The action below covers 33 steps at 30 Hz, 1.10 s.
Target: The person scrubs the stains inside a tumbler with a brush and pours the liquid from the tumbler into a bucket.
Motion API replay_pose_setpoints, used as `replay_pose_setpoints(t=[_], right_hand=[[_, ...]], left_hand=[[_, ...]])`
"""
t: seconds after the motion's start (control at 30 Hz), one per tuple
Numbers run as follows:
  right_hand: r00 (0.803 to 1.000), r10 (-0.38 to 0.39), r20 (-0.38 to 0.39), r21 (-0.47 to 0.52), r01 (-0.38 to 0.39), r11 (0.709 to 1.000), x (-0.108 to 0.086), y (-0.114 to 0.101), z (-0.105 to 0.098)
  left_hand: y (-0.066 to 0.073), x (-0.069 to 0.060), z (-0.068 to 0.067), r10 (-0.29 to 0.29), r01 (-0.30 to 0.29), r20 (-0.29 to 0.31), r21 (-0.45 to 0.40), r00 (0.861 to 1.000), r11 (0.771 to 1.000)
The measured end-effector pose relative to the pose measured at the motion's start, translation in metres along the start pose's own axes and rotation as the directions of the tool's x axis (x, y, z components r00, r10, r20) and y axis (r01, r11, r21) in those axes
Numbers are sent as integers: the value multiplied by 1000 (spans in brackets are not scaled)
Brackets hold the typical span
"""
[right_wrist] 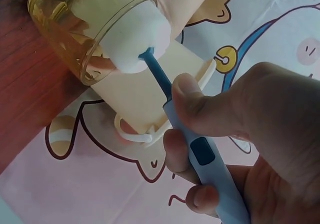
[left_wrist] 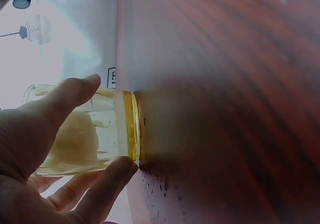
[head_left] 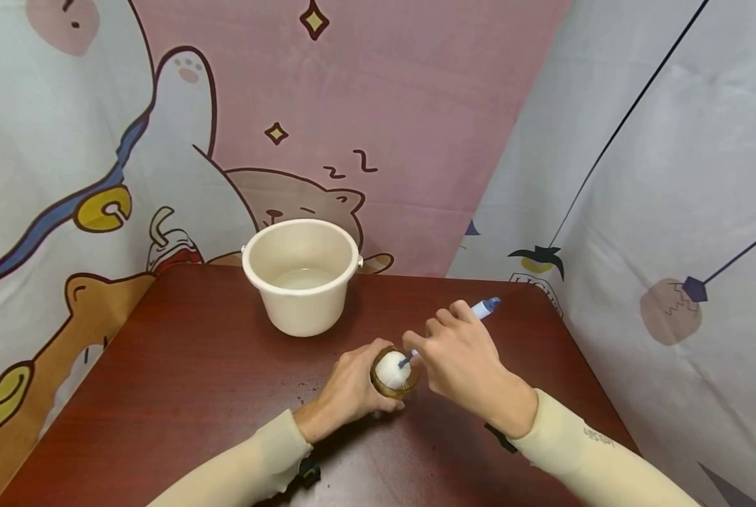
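A clear glass cup (left_wrist: 107, 104) with an amber tint stands on the table in the left wrist view. My left hand (head_left: 355, 384) grips it round its side, thumb and fingers on opposite sides. A sponge brush with a pale, blue-tipped handle (right_wrist: 207, 159) is in my right hand (head_left: 463, 355), its fingers wrapped round the handle and the thumb along it. The brush's white rounded sponge head (right_wrist: 137, 39) sits in the cup's mouth, partly inside the glass. Seen from the head view, the brush slants up to the right out of the cup.
A cream bucket (head_left: 301, 310) with a little liquid at its bottom stands behind the hands on the dark red wooden table (head_left: 181, 366). Small drops lie on the table beside the cup. Printed cloth (head_left: 416, 91) hangs behind and at both sides.
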State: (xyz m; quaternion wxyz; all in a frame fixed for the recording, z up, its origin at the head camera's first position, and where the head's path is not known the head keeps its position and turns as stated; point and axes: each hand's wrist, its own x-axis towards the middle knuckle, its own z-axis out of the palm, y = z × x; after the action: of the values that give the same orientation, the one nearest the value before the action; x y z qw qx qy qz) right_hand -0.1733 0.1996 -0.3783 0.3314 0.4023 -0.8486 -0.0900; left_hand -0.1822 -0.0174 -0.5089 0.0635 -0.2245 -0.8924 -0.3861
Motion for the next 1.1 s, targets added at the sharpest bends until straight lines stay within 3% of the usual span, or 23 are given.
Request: replay_pose_setpoints(t=[0.3, 1.1], right_hand=[[998, -60, -36, -82, 57, 995, 9, -6, 2], [981, -63, 182, -222, 103, 969, 28, -7, -12]], left_hand=[[1, 0, 0, -7, 7, -4, 16, 1000, 1000], [-1, 0, -1, 10, -10, -6, 10, 1000, 1000]])
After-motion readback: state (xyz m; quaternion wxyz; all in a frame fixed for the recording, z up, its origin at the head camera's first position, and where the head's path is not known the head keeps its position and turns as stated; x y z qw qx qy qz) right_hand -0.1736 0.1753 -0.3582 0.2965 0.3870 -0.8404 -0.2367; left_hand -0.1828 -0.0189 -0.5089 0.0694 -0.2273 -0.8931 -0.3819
